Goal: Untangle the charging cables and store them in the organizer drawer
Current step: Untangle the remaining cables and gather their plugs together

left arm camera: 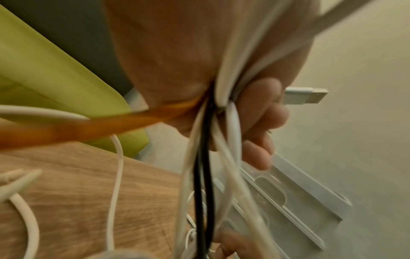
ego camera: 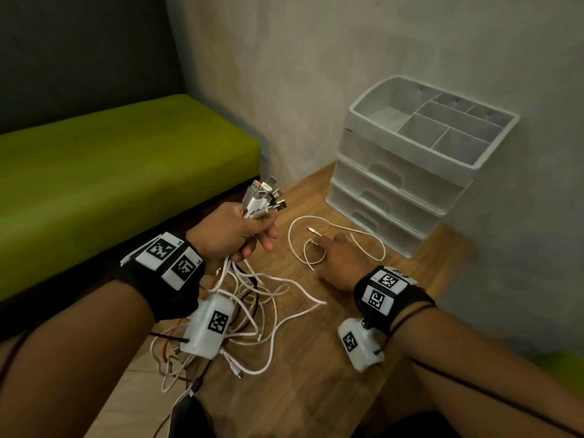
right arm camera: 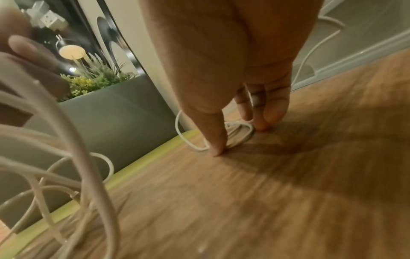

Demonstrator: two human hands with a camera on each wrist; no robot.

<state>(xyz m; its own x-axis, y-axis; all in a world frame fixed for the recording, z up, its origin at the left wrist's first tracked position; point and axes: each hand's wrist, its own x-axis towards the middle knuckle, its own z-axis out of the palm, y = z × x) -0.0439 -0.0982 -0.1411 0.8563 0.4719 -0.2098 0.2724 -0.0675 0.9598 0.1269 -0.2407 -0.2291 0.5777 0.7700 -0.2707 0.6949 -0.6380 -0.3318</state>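
Observation:
My left hand (ego camera: 240, 232) grips a bundle of charging cables (ego camera: 264, 199) by their USB plug ends, which stick up above the fist. The cords, white, black and orange, hang below the fist (left arm camera: 206, 157) into a tangle (ego camera: 252, 311) on the wooden table (ego camera: 316, 390). One white cable (ego camera: 319, 245) lies apart in loose loops in front of the organizer. My right hand (ego camera: 339, 257) rests on it, fingertips (right arm camera: 216, 150) pressing down at a small loop (right arm camera: 239, 129). The white organizer (ego camera: 407, 165) stands at the back right with its three drawers closed.
A green bench cushion (ego camera: 110, 172) runs along the table's left side. A grey wall (ego camera: 347, 52) stands behind the organizer. A dark device with a cord (ego camera: 186, 412) lies at the table's near edge. A planter with greenery (right arm camera: 97, 78) shows in the right wrist view.

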